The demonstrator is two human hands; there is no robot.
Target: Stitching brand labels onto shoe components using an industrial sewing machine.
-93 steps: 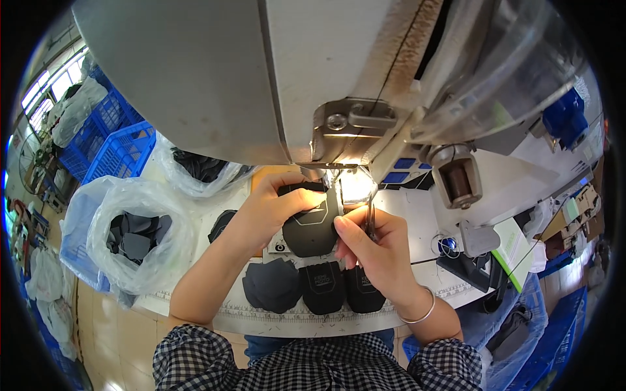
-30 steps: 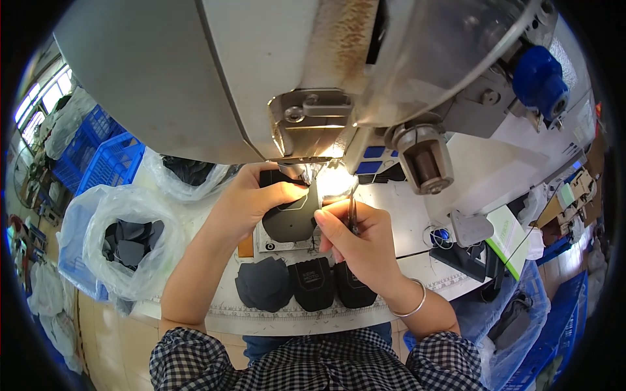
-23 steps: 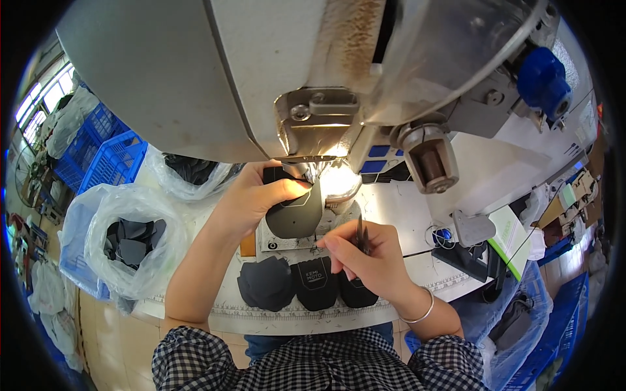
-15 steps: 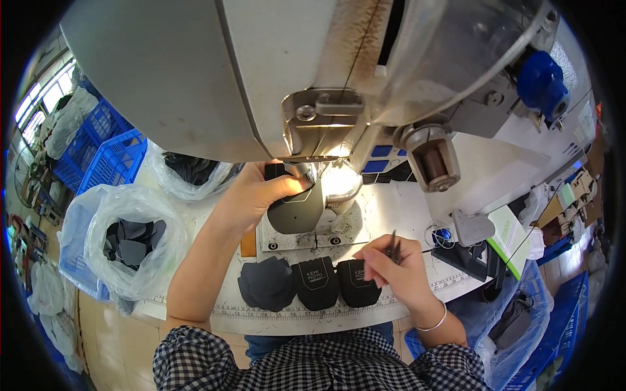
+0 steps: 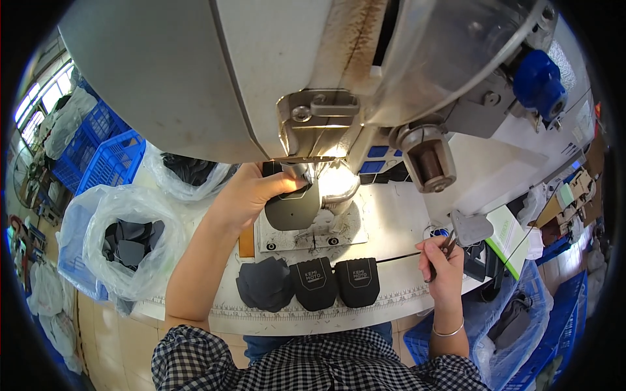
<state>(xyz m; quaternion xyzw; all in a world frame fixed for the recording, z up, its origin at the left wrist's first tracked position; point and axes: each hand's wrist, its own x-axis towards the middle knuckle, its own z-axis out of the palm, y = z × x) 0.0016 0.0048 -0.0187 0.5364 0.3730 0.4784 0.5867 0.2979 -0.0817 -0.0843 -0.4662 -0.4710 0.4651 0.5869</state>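
My left hand is at the sewing machine, its thumb pressing on a dark grey fabric piece beneath the machine's head. The fingers under the piece are hidden. Off to the right, my right hand is closed around a slim dark pointed tool; whether it is snips or tweezers I cannot tell. A thin black strand runs from beside the right-hand black pouch-shaped piece to this hand. Left of that piece lie another black printed piece and a stack of grey fabric pieces.
At the left, a plastic-lined bin holds dark fabric pieces, with another lined bag behind it. Blue crates stand farther back. A lined blue crate sits at lower right. A thread spool hangs beside the machine head.
My right hand has moved right, away from the black printed pieces, with the pointed tool. The black strand now shows between them. My left hand and its fabric have barely moved.
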